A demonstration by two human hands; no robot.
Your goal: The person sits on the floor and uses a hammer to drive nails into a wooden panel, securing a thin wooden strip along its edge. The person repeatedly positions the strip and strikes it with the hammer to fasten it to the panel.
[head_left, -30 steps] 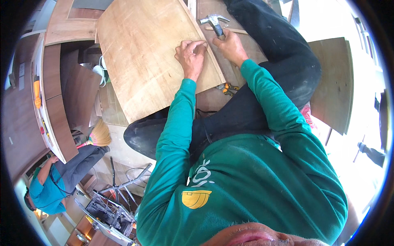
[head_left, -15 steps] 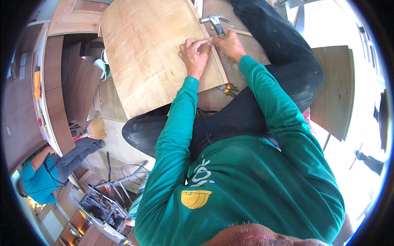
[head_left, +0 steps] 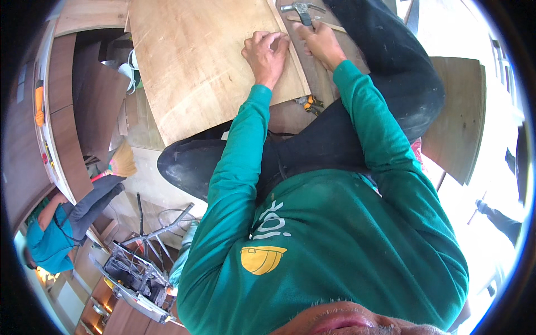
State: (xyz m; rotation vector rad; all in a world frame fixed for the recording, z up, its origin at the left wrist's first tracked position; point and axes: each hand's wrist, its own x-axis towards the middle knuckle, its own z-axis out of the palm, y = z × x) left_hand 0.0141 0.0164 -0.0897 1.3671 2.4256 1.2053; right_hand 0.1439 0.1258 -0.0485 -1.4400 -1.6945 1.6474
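A light plywood panel (head_left: 206,67) lies before me, with a thin wooden strip (head_left: 296,64) along its right edge. My left hand (head_left: 267,58) rests on the panel, thumb and forefinger pinched together at the strip; whatever is between them is too small to make out. Just right of the strip, my right hand (head_left: 324,47) is closed around the handle of a claw hammer (head_left: 303,8). The hammer's metal head points away from me, above my fist. Close to the panel's near right corner lie pliers (head_left: 310,104) with yellow and black handles.
My bent legs (head_left: 391,67) frame the panel. Stacked boards (head_left: 455,120) are at the right. On the left, a person in a teal shirt (head_left: 50,237) is beside a straw broom (head_left: 123,161) and brown boards (head_left: 97,106). A machine on a metal stand (head_left: 137,273) sits lower left.
My right hand has drawn away from the left fingertips, moving slightly right with the hammer. The left hand stays pinched at the strip. The whole view has shifted a little.
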